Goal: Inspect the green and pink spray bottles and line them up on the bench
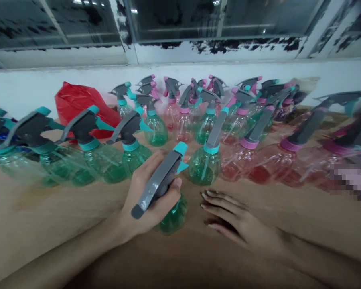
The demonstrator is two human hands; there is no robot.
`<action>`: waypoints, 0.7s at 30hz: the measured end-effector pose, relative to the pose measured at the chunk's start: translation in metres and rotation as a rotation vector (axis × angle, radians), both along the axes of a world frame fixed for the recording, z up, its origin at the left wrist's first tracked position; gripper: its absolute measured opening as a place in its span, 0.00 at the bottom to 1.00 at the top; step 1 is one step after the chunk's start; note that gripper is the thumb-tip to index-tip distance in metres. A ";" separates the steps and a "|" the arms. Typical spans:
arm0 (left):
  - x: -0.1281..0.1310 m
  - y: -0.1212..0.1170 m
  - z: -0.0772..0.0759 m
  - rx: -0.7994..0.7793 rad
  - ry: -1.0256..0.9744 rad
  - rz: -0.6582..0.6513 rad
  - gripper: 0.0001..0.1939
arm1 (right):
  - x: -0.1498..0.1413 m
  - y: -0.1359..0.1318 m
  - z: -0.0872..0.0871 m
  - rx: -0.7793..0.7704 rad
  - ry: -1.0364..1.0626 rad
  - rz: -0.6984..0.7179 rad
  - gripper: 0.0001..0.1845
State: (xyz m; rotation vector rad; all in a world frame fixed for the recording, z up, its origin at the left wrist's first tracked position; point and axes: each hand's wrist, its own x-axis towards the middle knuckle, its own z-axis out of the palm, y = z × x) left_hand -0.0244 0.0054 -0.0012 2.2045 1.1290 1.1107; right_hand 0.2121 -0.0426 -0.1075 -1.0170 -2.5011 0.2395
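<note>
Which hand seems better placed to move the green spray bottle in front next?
Probably the left hand: it holds the green spray bottle at its grey head, while the right hand is open and empty beside it.

The green bottle looks like clear, glossy plastic; its grey spray head is smooth plastic with a soft sheen. The red bag appears thin, crinkled, shiny plastic. The table looks smooth and mostly matt. The window panes look glassy, above flaking, rough-edged paint.
</note>
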 end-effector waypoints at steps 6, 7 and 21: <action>-0.001 0.001 -0.004 0.012 0.003 0.017 0.09 | -0.002 -0.002 0.002 0.061 -0.045 -0.011 0.22; -0.001 0.001 -0.004 0.000 0.005 0.019 0.10 | -0.002 -0.002 0.003 0.061 -0.047 -0.015 0.22; 0.002 -0.005 -0.003 -0.108 -0.117 -0.068 0.13 | -0.055 -0.004 0.051 0.147 0.128 -0.267 0.32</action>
